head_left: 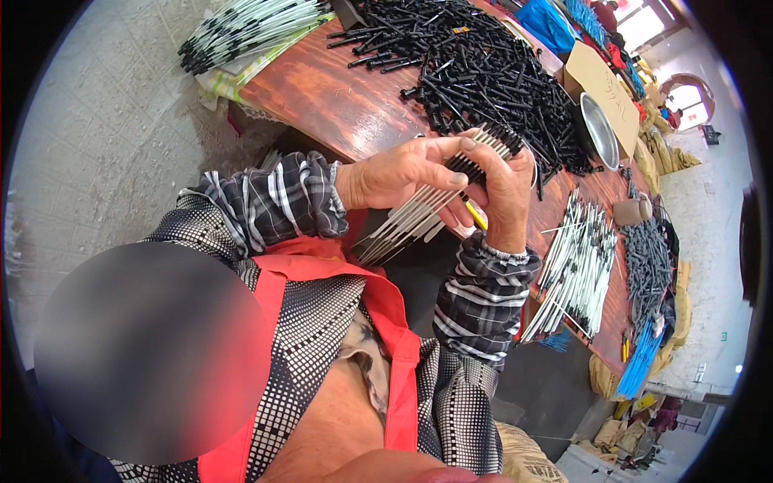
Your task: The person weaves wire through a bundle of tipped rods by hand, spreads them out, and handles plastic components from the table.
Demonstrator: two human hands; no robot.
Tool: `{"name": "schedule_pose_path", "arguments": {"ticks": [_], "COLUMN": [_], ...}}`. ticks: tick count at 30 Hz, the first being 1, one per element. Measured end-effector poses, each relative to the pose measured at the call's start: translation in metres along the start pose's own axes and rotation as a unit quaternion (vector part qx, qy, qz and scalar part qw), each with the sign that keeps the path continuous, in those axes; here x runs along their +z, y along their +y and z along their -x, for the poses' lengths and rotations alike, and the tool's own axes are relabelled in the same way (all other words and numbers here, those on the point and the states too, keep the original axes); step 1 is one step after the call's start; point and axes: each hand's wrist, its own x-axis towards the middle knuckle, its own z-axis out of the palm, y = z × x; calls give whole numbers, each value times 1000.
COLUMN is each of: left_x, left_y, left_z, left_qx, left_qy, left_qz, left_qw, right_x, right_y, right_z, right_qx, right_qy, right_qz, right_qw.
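Note:
In front of me, over the table's near edge, I hold a bundle of thin pale rods with black ends (414,216). My right hand (506,189) is closed round the black-ended part, its thumb lying across the rods. My left hand (403,171) pinches the same bundle from the left side, thumb and fingers against the rods. The pale ends fan down and left toward my lap. A slim yellow object (476,214) shows below my right palm; its kind is not clear. Just beyond my hands lies a big heap of black tubular parts (483,76).
The reddish wooden table (322,92) bears pale rods at the far left (250,32) and more at right (576,266). Further right lie grey parts (646,262), blue rods (642,358) and a cup (632,211). A metal bowl (598,133) leans beside a cardboard box (600,88).

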Motion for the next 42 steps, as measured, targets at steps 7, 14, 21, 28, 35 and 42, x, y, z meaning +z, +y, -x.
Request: {"name": "schedule_pose_path", "arguments": {"ticks": [7,14,21,28,35,42], "left_x": [6,-5,-4,-17,-10,-36], "left_y": [-44,-73,-69,-70,-50,-48], "left_z": [38,32,22,13,49,126], "left_qx": [25,41,82,62,-12,-83], "left_qy": [202,223,184,168,55,-1], "left_qz": [-96,-189,-242,-232,-307,-331], "left_qw": [974,956,949,956,950,940], "right_x": [-8,2,5,15,24,50], "right_y": [-1,-9,-11,-5,6,17], "right_z": [0,10,26,28,58,115], "right_qx": [18,-35,-41,-85,-191,-320], "right_qy": [17,47,55,76,31,-164], "right_qz": [-27,29,89,105,153,255], "right_qw": [999,998,994,988,969,898]}}
